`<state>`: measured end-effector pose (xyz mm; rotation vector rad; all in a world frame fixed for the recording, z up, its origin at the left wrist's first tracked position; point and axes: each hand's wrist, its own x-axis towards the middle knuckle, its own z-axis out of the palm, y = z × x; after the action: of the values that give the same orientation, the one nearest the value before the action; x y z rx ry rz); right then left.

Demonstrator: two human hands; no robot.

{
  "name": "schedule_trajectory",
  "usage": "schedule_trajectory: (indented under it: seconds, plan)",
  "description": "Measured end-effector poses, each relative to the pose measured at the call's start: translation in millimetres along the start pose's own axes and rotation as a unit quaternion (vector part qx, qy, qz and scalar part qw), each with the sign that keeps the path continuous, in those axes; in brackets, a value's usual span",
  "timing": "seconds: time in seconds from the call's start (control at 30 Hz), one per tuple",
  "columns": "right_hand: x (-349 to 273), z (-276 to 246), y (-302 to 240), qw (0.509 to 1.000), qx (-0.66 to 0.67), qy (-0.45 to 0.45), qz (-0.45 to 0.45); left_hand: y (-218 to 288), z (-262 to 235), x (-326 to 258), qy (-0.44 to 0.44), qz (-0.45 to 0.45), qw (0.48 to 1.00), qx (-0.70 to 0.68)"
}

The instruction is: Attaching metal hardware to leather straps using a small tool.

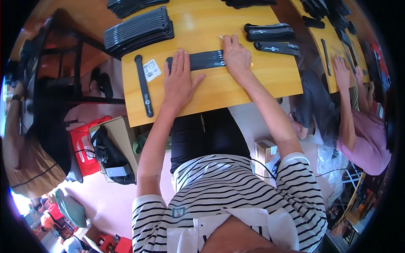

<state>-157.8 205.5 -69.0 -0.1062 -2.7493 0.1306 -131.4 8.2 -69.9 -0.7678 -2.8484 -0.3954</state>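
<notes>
A fanned row of black straps [206, 60] with pale printing at the right end lies across the wooden table. My left hand [179, 82] rests flat over the left end of the row, thumb spread to the side. At the right end, my right hand [237, 57] is closed with its fingers curled down beside the printed tips. A small white tip pokes out near its fingertips and a bit of orange shows under its outer edge; what it holds is mostly hidden. One single black strap [144, 86] lies to the left, beside a white label sheet [152, 70].
A thick stack of black straps [139, 31] sits at the far left of the table [198, 95]. Smaller strap bundles [270, 32] lie at the right. Another person in a pink top [365, 143] works at a neighbouring table. A cardboard box [265, 151] stands on the floor.
</notes>
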Motion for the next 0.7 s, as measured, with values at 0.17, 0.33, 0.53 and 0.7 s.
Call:
schedule_trajectory:
  seconds: [0.17,0.33,0.53,0.7]
  plan:
    - [-0.1,5.0,6.7,1.000,0.004,-0.013,0.019,-9.2,-30.7,-9.5,0.055,-0.057,0.993,-0.084]
    - [-2.5,-6.4,5.2,0.995,0.061,0.078,0.004,-29.2,-64.7,-61.5,0.190,-0.218,0.955,-0.062]
    - [-17.0,-25.4,5.7,0.979,0.130,0.155,-0.007,-50.5,-54.4,-95.0,0.056,-0.343,0.933,-0.098]
    - [-73.4,-72.3,-23.8,0.936,0.352,0.002,0.019,-28.2,-70.1,-106.6,-0.018,-0.392,0.645,-0.656]
